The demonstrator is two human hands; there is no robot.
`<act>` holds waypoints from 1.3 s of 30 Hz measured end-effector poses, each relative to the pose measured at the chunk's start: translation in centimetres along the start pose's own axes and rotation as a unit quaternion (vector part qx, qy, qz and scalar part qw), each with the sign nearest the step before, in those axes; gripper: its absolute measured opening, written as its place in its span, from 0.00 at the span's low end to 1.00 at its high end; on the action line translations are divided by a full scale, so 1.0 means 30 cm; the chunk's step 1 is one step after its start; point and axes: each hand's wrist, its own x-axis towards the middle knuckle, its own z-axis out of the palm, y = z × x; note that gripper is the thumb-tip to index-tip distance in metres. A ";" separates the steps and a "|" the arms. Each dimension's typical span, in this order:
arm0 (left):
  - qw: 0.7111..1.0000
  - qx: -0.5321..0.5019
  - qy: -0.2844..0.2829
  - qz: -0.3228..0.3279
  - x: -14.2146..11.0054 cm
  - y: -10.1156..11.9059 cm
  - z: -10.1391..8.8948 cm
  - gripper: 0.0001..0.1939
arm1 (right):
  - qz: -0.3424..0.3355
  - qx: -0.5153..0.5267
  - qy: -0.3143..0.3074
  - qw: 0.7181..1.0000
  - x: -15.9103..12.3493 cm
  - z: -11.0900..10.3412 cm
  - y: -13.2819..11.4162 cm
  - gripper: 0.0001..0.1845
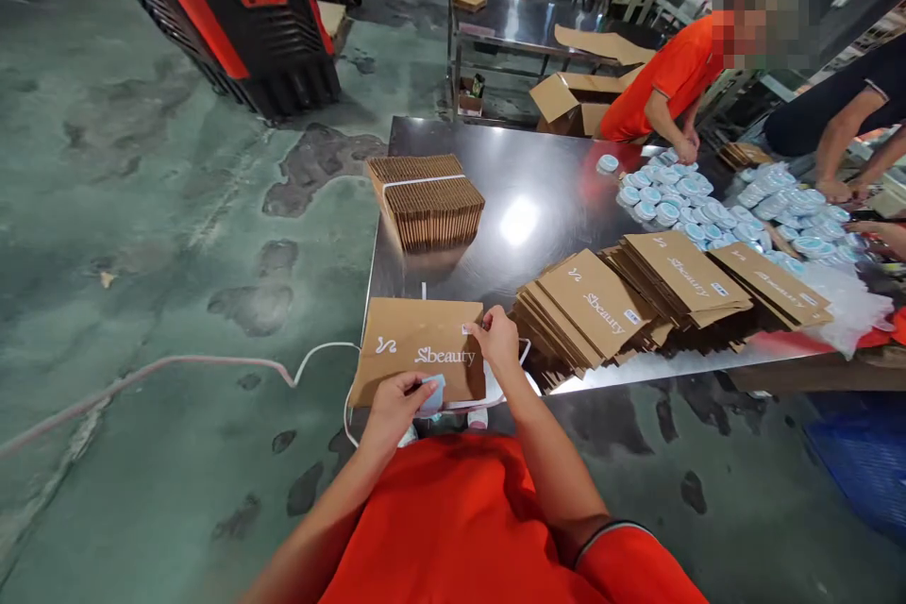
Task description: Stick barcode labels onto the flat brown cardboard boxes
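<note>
Gripping the kraft sleeve (417,349) at the near edge

A blotched, glossy green floor (142,208) spreads beneath everything, with a ribbed black plastic crate (233,9) standing on it. The long stainless steel table (538,160) throws back a hard white glare. At its far end, a co-worker in an orange shirt (672,75) leans over a crowd of round white-and-blue tins (708,208). Nearer lie fanned stacks of flat kraft cartons (587,307) and a strapped bundle of corrugated card (425,203). The sleeve sits over the table's near edge (its matte brown face reads "Sbeauty"). The right hand (495,340) pinches its top corner; the left hand (396,411) clamps its lower edge, thumb on a small pale-blue card (433,394). The hands are apart.
</note>
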 end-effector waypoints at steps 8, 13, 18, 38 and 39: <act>0.997 -0.043 -0.018 0.053 -0.064 0.035 0.001 0.18 | 0.013 0.079 0.023 0.996 -0.079 0.010 0.039 0.16; 0.991 0.054 -0.034 0.121 -0.132 0.064 0.011 0.13 | -0.021 0.035 0.044 0.998 -0.129 0.025 0.009 0.12; 0.986 0.070 -0.032 0.147 -0.158 0.080 0.014 0.11 | -0.024 0.136 0.069 0.988 -0.146 0.036 -0.009 0.11; 0.995 -0.016 -0.020 0.097 -0.166 0.135 0.061 0.18 | -0.049 0.301 -0.012 0.952 -0.218 -0.280 0.031 0.14; 0.996 -0.013 -0.017 0.088 -0.166 0.136 0.059 0.16 | -0.081 0.319 -0.085 0.941 -0.258 -0.248 -0.026 0.12</act>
